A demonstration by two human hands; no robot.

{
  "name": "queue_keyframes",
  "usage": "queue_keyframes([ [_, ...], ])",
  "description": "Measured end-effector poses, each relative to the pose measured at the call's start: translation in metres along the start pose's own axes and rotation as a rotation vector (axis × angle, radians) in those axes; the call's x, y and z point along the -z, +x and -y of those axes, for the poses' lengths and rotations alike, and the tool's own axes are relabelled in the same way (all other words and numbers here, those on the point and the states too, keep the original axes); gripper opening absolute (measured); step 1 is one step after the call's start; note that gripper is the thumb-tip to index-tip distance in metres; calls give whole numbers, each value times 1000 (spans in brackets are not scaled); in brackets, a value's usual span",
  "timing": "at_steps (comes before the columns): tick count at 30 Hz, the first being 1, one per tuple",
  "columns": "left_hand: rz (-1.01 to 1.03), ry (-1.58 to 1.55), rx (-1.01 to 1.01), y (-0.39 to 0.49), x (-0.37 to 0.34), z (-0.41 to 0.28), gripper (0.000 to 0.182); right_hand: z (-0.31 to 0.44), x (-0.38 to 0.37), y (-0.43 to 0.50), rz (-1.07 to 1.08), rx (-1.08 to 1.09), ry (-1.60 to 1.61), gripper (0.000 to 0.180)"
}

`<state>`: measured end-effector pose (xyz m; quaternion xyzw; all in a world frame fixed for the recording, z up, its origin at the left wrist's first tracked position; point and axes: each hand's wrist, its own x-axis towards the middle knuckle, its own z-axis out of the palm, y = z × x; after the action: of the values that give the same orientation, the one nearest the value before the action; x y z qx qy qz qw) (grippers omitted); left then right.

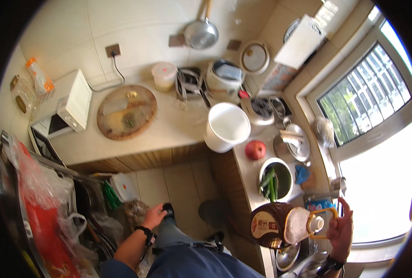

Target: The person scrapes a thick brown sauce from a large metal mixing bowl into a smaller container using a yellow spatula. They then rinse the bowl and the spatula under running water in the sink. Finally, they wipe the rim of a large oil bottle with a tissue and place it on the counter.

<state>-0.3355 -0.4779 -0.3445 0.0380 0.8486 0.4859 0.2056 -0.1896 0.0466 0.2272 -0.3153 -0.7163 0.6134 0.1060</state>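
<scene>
My right hand (339, 231), at the lower right, is hooked on the yellow handle of a large dark brown plastic jug (272, 226). The jug bears a printed label and has a white cap, and it leans with that cap toward my hand. Beyond it is a white-rimmed pot (291, 184) with long green vegetables (270, 184) in it. Over the floor, in front of my body, my left hand (154, 216) hangs with nothing in it, its fingers loosely bent and somewhat apart.
A white bucket (228, 127) stands at the counter's corner, near a red round fruit (255, 150). A round wooden chopping board (127, 113) lies left of it. A white microwave (74, 100) has its door ajar. Plastic bags (49, 184) crowd the left side. A window (366, 93) is at right.
</scene>
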Motion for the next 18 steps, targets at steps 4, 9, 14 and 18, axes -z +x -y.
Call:
queue_keyframes([
  [4,80,-40,181,34,79,-13,60,21,-95,14,26,-79,177,51],
  [9,-124,-166,187,46,106,51,59,41,-240,75,352,-172,365,44],
  [14,-223,-342,280,13,108,95,54,35,-347,141,468,-201,516,48],
  [18,-335,-408,314,-35,98,145,53,45,-429,182,355,-263,612,44],
])
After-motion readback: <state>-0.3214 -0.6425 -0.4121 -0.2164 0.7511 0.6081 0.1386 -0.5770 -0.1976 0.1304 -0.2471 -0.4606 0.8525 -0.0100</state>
